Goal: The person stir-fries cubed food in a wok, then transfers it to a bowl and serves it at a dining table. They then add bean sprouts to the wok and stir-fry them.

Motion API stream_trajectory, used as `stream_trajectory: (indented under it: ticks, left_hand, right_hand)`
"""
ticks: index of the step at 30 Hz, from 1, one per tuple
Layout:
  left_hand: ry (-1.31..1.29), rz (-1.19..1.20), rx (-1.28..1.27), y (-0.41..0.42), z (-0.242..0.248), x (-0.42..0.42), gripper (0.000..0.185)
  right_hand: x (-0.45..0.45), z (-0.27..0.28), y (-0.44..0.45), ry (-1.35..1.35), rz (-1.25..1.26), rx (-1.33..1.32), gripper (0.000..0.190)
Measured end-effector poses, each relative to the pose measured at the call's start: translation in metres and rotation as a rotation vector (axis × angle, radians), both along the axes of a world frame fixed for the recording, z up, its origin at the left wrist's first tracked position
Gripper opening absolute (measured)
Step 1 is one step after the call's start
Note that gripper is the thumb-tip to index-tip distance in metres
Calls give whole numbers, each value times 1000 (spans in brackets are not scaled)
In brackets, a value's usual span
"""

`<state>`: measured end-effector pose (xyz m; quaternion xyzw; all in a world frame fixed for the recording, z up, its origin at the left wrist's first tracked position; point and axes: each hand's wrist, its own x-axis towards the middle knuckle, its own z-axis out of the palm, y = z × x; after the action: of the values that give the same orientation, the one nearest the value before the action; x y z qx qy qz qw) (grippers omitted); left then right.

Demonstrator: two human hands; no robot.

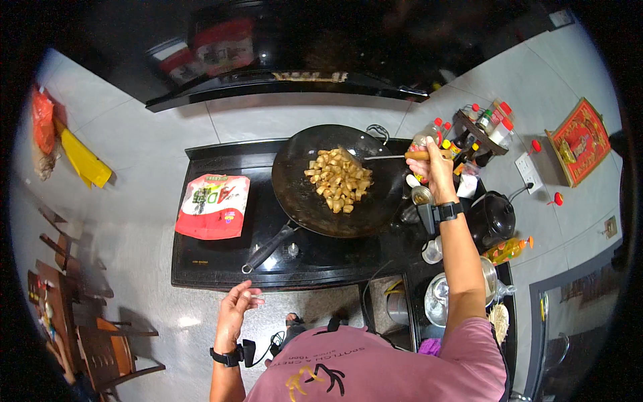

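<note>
A large dark wok (pixel 296 196) sits on the black stove, its long handle (pixel 269 247) pointing toward the lower left. Browned food cubes (pixel 339 178), perhaps potato, lie heaped in its middle. My right hand (pixel 434 166) grips the wooden handle of a cooking utensil (pixel 417 155) at the wok's right; the thin metal shaft reaches over the wok, and its head is hard to make out. My left hand (pixel 241 301) hangs in front of the counter's edge, near the end of the wok handle, fingers bent and apart, with nothing in it.
A red and white printed bag (pixel 213 207) lies left of the wok. Sauce bottles crowd the back right corner around a rack (pixel 479 131). A black electric pot (pixel 495 216), an oil bottle (pixel 505 251) and a metal basin (pixel 437 299) stand right. Wooden chairs (pixel 108 352) are lower left.
</note>
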<state>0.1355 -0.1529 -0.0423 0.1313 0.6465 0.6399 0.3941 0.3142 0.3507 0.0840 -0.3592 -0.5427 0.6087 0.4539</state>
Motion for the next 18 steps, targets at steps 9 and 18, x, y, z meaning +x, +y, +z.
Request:
stream_trajectory:
  ticks: [9, 18]
  left_hand:
    - [32, -388, 4, 36, -20, -1, 39]
    - [-12, -900, -69, 85, -45, 39, 37]
  right_hand:
    - [-2, -73, -90, -523, 5, 659, 17]
    - [23, -113, -203, -295, -130, 530, 30]
